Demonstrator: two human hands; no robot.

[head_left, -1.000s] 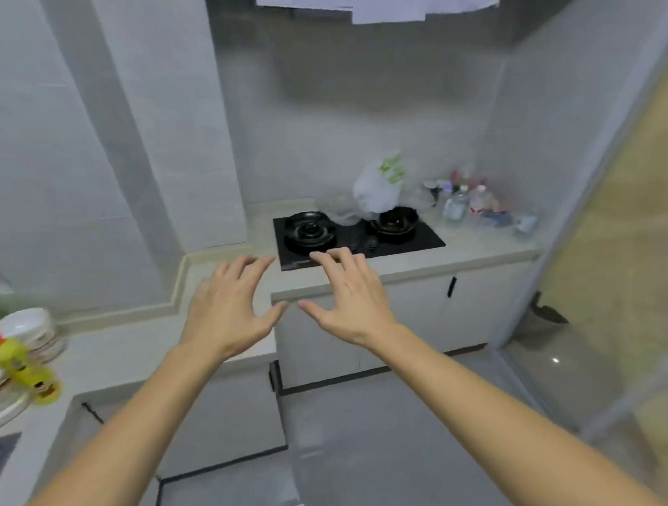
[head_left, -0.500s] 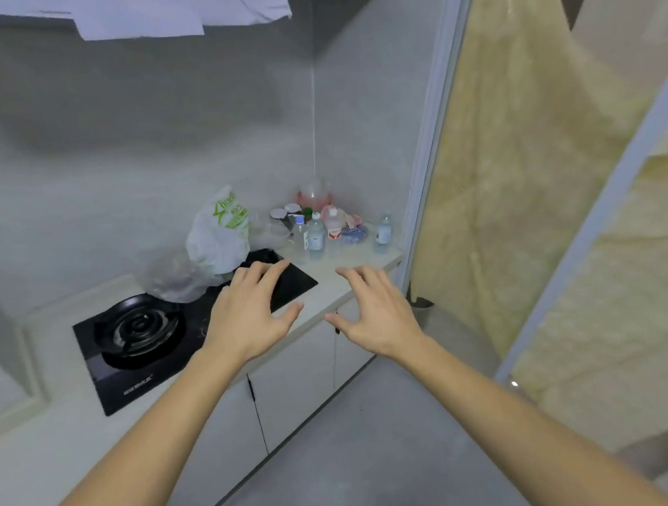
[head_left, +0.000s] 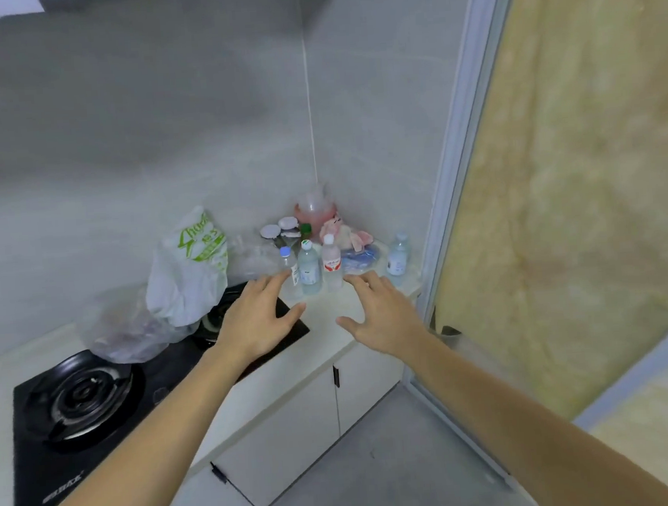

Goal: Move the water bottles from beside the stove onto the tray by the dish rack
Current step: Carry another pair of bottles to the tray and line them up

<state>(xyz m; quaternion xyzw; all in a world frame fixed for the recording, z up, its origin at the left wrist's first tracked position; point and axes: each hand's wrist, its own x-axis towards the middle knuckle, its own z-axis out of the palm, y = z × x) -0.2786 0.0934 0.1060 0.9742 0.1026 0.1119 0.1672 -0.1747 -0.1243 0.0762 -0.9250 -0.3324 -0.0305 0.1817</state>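
- I see three water bottles standing upright in a tight row on the pale worktop [head_left: 324,312], just right of the stove: a blue-capped bottle [head_left: 289,269], a middle bottle [head_left: 309,268] with a white-and-green cap, and a red-labelled bottle [head_left: 331,267] with a white cap.
- A fourth bottle [head_left: 397,254] stands apart from them, further right, near the worktop's end by the door frame [head_left: 456,157].
- My left hand [head_left: 256,319] hovers palm down over the stove's right corner; its fingers [head_left: 277,278] are spread wide and hold nothing — the tips reach close to the blue-capped bottle, and I cannot tell whether they touch it.
- My right hand [head_left: 380,312] hovers over the worktop edge, fingers likewise spread and empty, with the tips just in front of the red-labelled bottle.
- Behind the row, in the corner, sit a pink jug [head_left: 315,208], small lidded jars [head_left: 279,229] and pink-and-white clutter — too blurred to name.
- A white plastic bag [head_left: 187,271] with green print stands on the black stove [head_left: 78,405], with a clear bag [head_left: 126,326] slumped beside it.
- White cabinet doors [head_left: 281,430] lie below the worktop.
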